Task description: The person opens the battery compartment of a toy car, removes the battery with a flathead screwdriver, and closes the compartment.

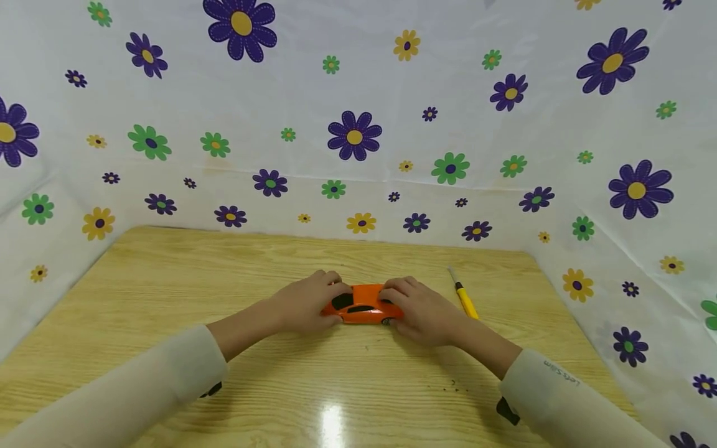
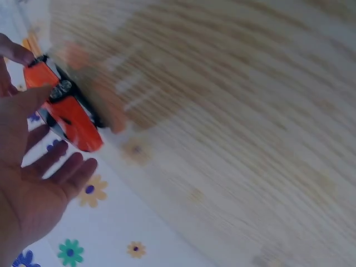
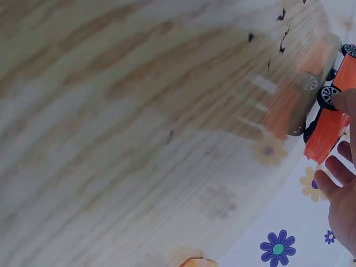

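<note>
An orange toy car (image 1: 366,295) with dark windows sits sideways at the middle of the wooden table, between both hands. My left hand (image 1: 308,303) grips its left end, thumb on the near side and fingers over the far side. At the other end my right hand (image 1: 422,311) holds it in the same way. In the left wrist view, the left thumb presses beside a wheel of the car (image 2: 78,122). The right thumb lies against another wheel of the car (image 3: 328,133) in the right wrist view. Both ends are partly hidden by the fingers.
A screwdriver (image 1: 467,302) with a yellow handle lies just right of the right hand, its shaft pointing away. Small dark marks (image 1: 452,389) show on the wooden table (image 1: 269,398). A white flower-patterned sheet (image 1: 302,93) surrounds the back and sides.
</note>
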`<state>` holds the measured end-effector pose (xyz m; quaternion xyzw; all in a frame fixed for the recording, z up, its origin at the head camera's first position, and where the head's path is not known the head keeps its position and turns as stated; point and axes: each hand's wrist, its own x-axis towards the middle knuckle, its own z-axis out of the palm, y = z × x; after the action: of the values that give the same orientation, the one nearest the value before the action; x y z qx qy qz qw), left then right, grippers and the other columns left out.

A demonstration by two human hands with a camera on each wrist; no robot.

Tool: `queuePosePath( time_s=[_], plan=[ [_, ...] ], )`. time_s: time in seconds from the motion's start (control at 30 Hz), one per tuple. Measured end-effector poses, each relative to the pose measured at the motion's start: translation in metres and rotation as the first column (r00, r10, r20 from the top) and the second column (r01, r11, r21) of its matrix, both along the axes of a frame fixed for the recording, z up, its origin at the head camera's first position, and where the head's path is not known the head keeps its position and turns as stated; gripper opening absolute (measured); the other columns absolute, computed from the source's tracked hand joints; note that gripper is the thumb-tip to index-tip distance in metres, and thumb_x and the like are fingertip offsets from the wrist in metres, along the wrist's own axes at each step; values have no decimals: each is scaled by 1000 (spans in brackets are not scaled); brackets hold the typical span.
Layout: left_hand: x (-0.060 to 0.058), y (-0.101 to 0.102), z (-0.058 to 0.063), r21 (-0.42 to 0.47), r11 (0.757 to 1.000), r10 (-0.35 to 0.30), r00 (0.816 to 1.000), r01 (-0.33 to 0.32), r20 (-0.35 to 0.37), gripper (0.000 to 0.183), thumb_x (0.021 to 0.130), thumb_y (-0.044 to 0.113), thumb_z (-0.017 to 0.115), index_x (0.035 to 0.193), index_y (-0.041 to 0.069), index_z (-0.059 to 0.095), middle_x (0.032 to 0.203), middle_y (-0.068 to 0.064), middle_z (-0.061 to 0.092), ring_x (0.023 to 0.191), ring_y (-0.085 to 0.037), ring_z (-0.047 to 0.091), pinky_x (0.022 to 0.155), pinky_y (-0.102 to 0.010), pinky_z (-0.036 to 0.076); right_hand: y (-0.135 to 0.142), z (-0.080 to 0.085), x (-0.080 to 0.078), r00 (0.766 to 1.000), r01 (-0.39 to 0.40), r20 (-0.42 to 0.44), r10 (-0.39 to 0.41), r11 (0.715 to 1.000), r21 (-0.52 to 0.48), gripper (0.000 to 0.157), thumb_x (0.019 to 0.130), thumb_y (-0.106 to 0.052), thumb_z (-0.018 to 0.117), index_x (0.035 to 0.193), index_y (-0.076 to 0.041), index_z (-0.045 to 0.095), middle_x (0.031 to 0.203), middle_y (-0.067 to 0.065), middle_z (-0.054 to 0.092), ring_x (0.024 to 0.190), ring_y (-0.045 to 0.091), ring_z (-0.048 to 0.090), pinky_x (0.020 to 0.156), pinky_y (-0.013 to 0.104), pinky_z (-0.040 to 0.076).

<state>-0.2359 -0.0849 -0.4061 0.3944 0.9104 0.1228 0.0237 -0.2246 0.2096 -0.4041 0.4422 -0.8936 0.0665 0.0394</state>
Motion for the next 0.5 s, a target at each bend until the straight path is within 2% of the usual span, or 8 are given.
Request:
queuePosePath(
  time_s=[0.13,0.2,0.5],
  plan=[
    [-9,-10,-4,54,997,-59,996,56,60,54,96,35,74,144,17,57,138,-7,54,122,-24,53,101,-39,53,1,0,-2,1000,12,28,-12,1000,1,47,96,-25,72,138,-12,55,139,9,53,126,27,50,107,43,51],
    [-12,-13,-5,69,995,-76,994,71,80,56,95,34,74,145,17,56,140,-7,53,124,-25,52,105,-41,51,1,-1,-2,999,13,39,-14,1000,5,47,97,-26,71,139,-12,55,140,9,52,126,27,49,107,42,51],
    [-10,-19,-3,83,994,-86,990,77,110,56,95,33,76,146,18,57,141,-7,53,126,-26,52,108,-43,50,-1,1,1,1000,-7,19,6,999,35,52,93,-20,75,140,-12,54,141,10,53,126,28,50,106,43,52]
  ],
)
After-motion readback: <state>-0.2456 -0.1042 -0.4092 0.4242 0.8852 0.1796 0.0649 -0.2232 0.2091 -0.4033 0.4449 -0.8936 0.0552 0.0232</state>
